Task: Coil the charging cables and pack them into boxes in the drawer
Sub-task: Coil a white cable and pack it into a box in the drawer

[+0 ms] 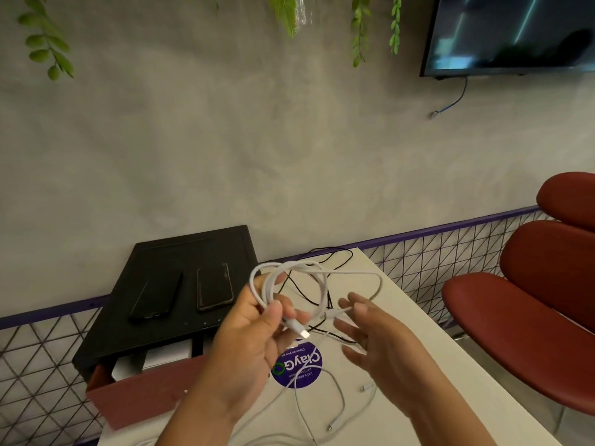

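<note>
My left hand (254,342) is raised over the white table (450,375), shut on a white charging cable (289,284) wound into loops, its plug sticking out below the thumb. My right hand (376,329) is just to the right, with the cable's loose strand pinched at its fingertips and the other fingers spread. More white cables (335,400) and black cables (306,284) lie loose on the table. At the left, the open reddish drawer (135,397) holds white boxes (164,357) under a black unit (180,284).
Two dark phones (154,299) (214,286) lie on top of the black unit. A round purple sticker (297,370) is on the table. A dark red chair (531,297) stands at the right. Wire mesh panels (35,365) line the wall below a screen (512,33).
</note>
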Motion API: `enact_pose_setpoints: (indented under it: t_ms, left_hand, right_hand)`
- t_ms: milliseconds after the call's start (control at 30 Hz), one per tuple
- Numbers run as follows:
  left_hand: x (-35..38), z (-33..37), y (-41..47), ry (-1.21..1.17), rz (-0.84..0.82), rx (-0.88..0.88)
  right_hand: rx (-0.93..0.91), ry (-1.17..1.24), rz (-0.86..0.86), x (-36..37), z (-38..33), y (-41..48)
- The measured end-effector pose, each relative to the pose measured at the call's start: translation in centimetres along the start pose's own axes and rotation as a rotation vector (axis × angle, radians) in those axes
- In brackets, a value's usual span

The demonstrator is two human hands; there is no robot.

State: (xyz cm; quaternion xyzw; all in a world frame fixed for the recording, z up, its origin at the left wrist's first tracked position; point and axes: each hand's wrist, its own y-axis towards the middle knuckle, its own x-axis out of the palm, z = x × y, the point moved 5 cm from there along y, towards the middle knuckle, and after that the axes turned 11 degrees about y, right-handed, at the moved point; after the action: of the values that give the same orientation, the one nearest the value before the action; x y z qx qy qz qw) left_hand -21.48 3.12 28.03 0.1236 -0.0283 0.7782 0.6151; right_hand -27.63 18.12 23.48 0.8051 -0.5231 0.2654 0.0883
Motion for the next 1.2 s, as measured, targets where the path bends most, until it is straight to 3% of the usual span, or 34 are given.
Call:
enact_pose_setpoints:
  t_ms: [67,167,400,500,633,733,867,933,1000,1200]
  left_hand:
    - [0.7,-0.8,-0.1,0.057,-0.011,-0.030]
    - [1.5,-1.6,-0.2,0.102,0.011,-0.079]
    - [1.5,-2.5,-0.5,0.363,0.052,-0.083]
    - [0.8,-1.9,-0.4,0.535,0.131,-0.009]
    - [0.4,-0.3,-0.4,0.851,0.266,0.267]
    - [0.9,-0.1,-0.1,0.779,0.042,0.280]
    - [0.7,-1.0,0.1,0.405,-0.294,-0.003]
    - [0.6,-1.4,0.1,0.206,-0.264,-0.102]
    - [0.2,-2.0,0.3,0.135,-0.130,-0.089]
    - [-0.1,-2.1,0.9,0.434,0.080,0.120]
  right_hand:
    - [0.026,0.175,-0.077,1.2,0.1,-0.2]
    - [0.001,0.234,-0.139,2.9,0.4,-0.6]
    - [-0.146,-0.083,0.150,2.6,0.7,-0.2]
    - [-0.150,-0.194,0.156,2.5,0.6,-0.1]
    - [-0.071,-0.345,0.090,3.1,0.8,-0.2]
    - [-0.050,-0.415,-0.009,3.7,0.5,-0.6]
    - [0.020,-0.419,-0.164,3.7,0.3,-0.9]
    - [0.024,-0.433,-0.190,3.8,0.3,-1.0]
    - [0.004,-0.488,-0.149,3.5,0.4,-0.8]
    - [-0.039,-0.781,-0.007,3.4,0.4,-0.9]
